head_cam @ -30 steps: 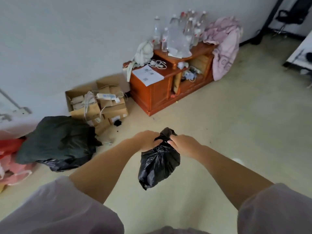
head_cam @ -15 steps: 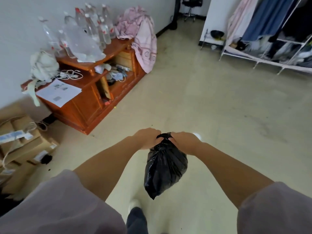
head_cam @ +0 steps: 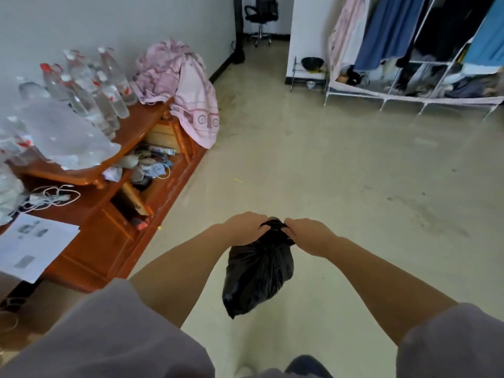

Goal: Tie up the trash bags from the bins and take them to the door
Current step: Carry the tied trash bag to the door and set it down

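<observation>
A small black trash bag hangs in front of me above the floor, full and bunched at its top. My left hand grips the left side of the bag's gathered neck. My right hand grips the right side of the neck, and the two fists almost touch over it. The top of the bag between my fingers is mostly hidden.
A low wooden cabinet stands along the left wall with several plastic bottles, a pink cloth, cables and papers. A clothes rack fills the far right. An office chair stands in the far passage.
My view has swung right, from the boxes and the big black bag by the wall toward the open floor and clothes rack. Both hands keep their grip on the small bag's neck.
</observation>
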Available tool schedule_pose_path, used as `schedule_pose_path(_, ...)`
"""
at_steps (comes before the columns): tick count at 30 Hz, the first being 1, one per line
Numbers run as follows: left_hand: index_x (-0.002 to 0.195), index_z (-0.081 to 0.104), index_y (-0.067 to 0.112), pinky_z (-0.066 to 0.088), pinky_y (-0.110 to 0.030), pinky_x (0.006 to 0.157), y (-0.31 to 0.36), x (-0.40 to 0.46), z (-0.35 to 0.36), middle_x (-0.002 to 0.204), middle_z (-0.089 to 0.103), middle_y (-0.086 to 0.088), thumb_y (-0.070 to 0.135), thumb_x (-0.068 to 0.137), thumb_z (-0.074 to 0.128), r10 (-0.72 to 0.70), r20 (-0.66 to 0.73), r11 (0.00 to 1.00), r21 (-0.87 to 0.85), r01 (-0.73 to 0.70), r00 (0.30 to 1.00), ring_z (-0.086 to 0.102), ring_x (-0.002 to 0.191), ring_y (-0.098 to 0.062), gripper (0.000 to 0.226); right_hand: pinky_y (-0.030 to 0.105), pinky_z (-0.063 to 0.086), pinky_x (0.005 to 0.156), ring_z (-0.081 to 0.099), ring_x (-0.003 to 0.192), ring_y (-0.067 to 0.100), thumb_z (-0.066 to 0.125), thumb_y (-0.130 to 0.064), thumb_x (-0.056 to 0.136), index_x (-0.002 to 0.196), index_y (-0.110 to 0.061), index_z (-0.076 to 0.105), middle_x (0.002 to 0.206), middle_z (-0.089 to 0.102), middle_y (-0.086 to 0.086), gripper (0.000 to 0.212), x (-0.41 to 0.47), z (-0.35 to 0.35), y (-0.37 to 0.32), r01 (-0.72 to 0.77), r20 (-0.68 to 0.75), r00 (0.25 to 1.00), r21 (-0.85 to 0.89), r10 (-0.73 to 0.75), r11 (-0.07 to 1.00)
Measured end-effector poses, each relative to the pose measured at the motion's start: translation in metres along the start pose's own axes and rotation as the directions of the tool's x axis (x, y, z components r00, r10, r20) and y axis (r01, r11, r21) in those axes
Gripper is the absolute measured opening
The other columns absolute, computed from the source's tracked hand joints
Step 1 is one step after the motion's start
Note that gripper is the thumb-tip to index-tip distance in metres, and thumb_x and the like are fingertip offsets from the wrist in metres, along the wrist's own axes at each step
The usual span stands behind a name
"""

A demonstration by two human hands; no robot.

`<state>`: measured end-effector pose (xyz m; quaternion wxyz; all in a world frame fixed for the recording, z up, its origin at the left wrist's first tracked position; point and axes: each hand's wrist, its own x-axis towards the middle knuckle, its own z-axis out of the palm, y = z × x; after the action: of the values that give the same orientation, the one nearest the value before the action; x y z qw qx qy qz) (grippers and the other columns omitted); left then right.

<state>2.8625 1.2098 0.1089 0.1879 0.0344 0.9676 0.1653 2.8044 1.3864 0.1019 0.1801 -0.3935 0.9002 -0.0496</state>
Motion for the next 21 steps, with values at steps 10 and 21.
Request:
schedule_pose_path(10,0.086,0.042,0.013,0.033,-0.032,0.068,-0.049,0.212,-0.094,0.086,0.052,-0.008,0.030,0.101,0.035,0.056,-0.042,0.998,0.030,-0.055,0.998,0.044,0.078,-0.022,0.023,0.032,0.034,0.069,0.055,0.091,0.029,0.025,-0.032,0.103,0.114,-0.008,0.047,0.107,0.062,0.012,0.035,0.172,-0.081,0.129,-0.037,-0.023,0.999,-0.004,0.037,0.999)
schedule_pose_path(21,0.083,0.042,0.014,0.033,-0.031,0.067,-0.088,0.445,-0.193,0.089,0.056,-0.011,0.028,0.099,0.041,-0.037,-0.084,0.996,-0.090,0.029,0.996,0.045,0.078,-0.021,0.022,0.035,0.040,0.075,0.057,0.100,0.032,0.026,-0.033,0.102,0.117,-0.011,0.050,0.110,0.063,0.013,0.035,0.379,-0.183,0.288,0.044,0.068,0.997,-0.008,-0.044,0.999)
